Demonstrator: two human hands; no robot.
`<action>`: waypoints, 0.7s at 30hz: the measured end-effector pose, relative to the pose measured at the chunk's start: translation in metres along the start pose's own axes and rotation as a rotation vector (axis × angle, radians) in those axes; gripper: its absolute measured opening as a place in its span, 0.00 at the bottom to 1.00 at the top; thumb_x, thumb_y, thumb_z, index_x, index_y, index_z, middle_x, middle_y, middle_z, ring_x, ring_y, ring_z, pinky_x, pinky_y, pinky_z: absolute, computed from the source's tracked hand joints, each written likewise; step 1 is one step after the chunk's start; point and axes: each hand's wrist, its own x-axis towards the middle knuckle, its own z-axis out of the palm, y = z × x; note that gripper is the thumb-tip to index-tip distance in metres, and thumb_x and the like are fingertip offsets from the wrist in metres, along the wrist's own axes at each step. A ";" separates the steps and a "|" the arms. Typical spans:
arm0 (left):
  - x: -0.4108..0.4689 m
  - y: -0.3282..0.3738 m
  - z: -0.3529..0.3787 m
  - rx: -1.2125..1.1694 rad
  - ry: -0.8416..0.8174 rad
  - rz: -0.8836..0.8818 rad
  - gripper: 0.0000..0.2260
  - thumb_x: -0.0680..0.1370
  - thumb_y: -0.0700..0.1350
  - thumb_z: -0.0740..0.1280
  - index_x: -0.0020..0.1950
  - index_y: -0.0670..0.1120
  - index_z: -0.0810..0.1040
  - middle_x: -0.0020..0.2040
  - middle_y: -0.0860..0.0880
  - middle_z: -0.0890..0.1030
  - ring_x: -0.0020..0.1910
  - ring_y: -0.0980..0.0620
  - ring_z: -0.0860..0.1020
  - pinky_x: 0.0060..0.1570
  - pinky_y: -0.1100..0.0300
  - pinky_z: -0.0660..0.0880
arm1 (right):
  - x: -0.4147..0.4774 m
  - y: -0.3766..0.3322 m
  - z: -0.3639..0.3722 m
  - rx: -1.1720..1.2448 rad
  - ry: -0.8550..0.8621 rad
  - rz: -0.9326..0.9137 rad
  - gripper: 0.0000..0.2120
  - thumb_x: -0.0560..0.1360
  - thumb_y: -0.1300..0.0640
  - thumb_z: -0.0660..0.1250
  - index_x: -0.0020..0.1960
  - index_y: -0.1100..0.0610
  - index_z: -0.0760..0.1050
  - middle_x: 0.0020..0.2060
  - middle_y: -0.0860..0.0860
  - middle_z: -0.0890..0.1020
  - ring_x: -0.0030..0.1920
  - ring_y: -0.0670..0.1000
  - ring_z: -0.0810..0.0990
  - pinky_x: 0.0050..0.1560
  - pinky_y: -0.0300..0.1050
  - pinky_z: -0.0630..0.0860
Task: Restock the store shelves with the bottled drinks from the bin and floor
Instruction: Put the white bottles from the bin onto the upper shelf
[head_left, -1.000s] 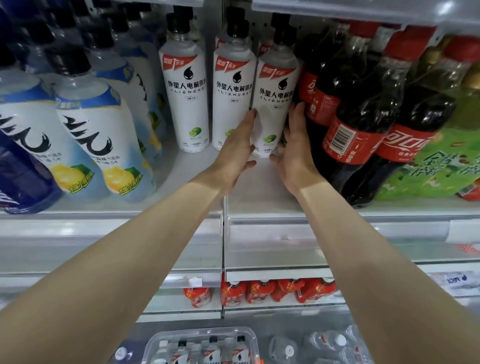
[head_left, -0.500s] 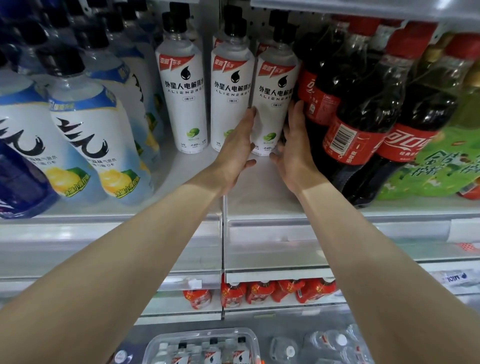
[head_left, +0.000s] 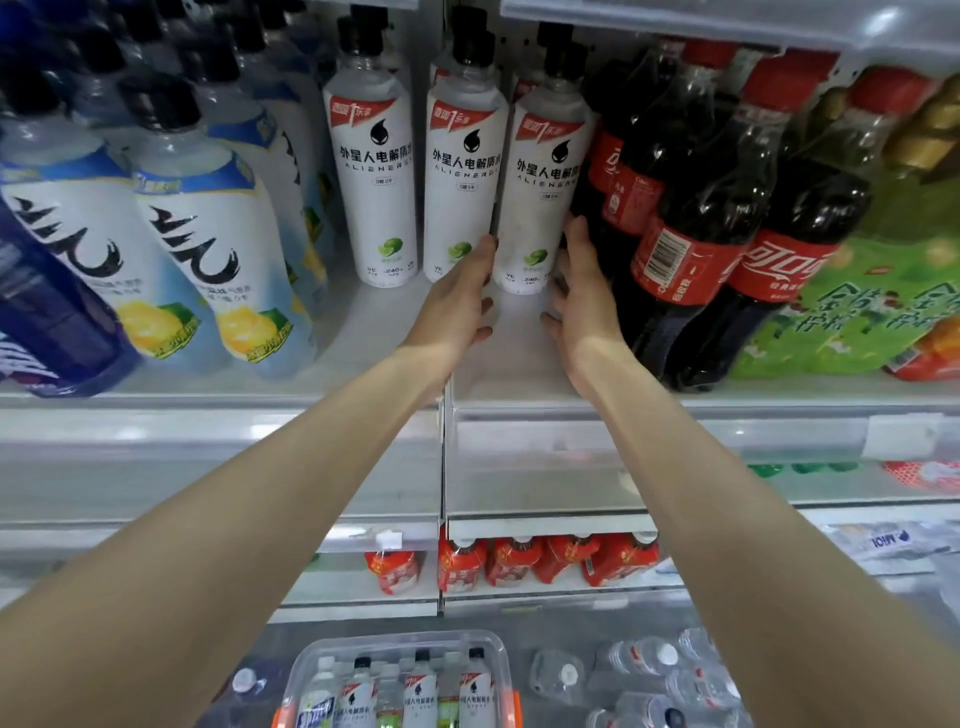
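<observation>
Easing back slightly down white bottle (head_left: 545, 197). Flanking it with left hand (head_left: 457, 306) and right hand (head_left: 582, 306), fingers straight, touching sides, gripping nothing. Probably squaring it into row beside cola (head_left: 691, 249) on shelf (head_left: 519, 358). More stock down in bin (head_left: 400, 638).

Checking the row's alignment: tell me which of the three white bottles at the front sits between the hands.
The rightmost white bottle, the one right beside the cola bottles. It alone has the left hand on one side and the right hand on the other.
</observation>
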 end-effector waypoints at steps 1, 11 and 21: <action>-0.005 0.002 -0.001 0.005 0.022 0.005 0.22 0.80 0.62 0.53 0.72 0.56 0.65 0.67 0.53 0.72 0.60 0.51 0.73 0.60 0.54 0.72 | -0.005 -0.001 0.000 0.002 0.003 0.017 0.31 0.75 0.32 0.54 0.73 0.44 0.65 0.65 0.42 0.74 0.67 0.45 0.70 0.73 0.55 0.59; -0.106 -0.004 -0.011 0.063 0.052 0.096 0.20 0.80 0.55 0.60 0.71 0.50 0.69 0.61 0.51 0.77 0.57 0.53 0.77 0.56 0.59 0.74 | -0.115 -0.026 -0.008 -0.064 -0.108 0.039 0.21 0.80 0.43 0.57 0.69 0.52 0.69 0.65 0.50 0.75 0.64 0.49 0.75 0.68 0.52 0.68; -0.202 -0.079 -0.025 0.121 0.103 -0.033 0.22 0.79 0.54 0.62 0.71 0.50 0.67 0.61 0.49 0.77 0.58 0.53 0.77 0.60 0.57 0.72 | -0.214 0.037 -0.036 -0.181 -0.173 0.121 0.15 0.80 0.48 0.61 0.63 0.53 0.72 0.58 0.53 0.80 0.57 0.51 0.80 0.60 0.49 0.75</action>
